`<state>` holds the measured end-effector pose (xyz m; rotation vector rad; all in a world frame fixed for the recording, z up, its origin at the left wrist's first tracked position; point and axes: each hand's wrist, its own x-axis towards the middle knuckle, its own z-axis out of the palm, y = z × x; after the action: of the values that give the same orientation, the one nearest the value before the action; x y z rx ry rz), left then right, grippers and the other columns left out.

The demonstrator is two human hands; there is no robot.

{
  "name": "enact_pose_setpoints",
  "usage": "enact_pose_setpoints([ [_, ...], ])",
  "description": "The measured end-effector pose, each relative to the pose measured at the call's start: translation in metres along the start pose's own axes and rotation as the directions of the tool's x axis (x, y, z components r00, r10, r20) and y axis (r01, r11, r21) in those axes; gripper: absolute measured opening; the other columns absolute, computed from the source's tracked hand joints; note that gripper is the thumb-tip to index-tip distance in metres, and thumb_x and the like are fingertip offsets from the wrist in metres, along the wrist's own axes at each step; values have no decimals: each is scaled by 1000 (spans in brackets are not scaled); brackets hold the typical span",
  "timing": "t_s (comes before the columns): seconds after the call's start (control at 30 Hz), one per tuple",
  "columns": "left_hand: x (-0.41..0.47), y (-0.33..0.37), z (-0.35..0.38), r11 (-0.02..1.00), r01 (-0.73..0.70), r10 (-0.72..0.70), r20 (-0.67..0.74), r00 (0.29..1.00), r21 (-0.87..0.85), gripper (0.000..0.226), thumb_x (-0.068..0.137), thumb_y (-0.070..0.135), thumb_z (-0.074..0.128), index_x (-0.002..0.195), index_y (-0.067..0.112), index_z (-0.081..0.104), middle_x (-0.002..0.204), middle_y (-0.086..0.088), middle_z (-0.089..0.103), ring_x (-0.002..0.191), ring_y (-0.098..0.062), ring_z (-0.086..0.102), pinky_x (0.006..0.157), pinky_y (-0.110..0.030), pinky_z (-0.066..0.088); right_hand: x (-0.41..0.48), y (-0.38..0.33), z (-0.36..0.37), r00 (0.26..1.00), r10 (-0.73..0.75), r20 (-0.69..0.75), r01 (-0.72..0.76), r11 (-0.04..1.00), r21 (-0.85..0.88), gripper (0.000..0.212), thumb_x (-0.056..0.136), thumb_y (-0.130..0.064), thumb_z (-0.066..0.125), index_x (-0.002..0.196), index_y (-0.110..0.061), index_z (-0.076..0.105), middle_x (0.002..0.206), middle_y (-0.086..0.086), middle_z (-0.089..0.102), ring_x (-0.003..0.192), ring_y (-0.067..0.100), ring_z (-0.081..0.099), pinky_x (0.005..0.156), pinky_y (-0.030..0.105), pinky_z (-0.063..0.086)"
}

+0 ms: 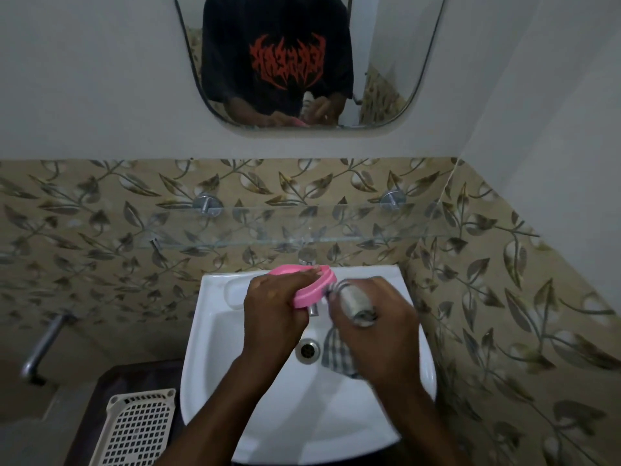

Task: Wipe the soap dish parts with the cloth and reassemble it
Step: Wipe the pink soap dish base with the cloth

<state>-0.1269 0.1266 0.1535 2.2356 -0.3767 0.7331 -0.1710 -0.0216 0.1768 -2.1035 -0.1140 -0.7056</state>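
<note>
Soap dish part (311, 287): pink, oval, glossy plastic, tilted, held above the back of the basin.
Left hand (272, 307): fingers curled round its near edge.
Cloth (337, 356): grey-and-white check, bunched against the dish's right end, tail hanging.
Right hand (376, 327): closed round the cloth.
Sink (235, 364): white, beneath both hands.

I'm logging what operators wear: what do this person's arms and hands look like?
The left hand and right hand are bare: no gloves, watch or bracelet shows. Both forearms are bare too. The mirror shows a black short-sleeved shirt with red lettering.
</note>
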Motion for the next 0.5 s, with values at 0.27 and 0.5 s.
enact_pose_setpoints([
  [0.27, 0, 5, 2, 986, -53, 32, 131, 991, 159, 48, 52, -1, 65, 90, 26, 78, 85, 8, 77, 83, -14, 68, 81, -33, 49, 15, 12, 1, 966, -150, 211, 196, 957, -215, 21, 81, -19, 66, 101, -24, 72, 101, -6, 70, 91, 14, 63, 83, 30, 53],
  [0.5, -2, 7, -5, 980, -37, 10, 137, 990, 197, 48, 49, 4, 62, 87, 26, 80, 80, 10, 77, 75, -15, 71, 70, -22, 47, 18, 37, -11, 967, -163, 194, 192, 971, -141, 24, 81, -11, 64, 98, -26, 73, 100, -9, 70, 91, 21, 64, 78, 41, 52],
])
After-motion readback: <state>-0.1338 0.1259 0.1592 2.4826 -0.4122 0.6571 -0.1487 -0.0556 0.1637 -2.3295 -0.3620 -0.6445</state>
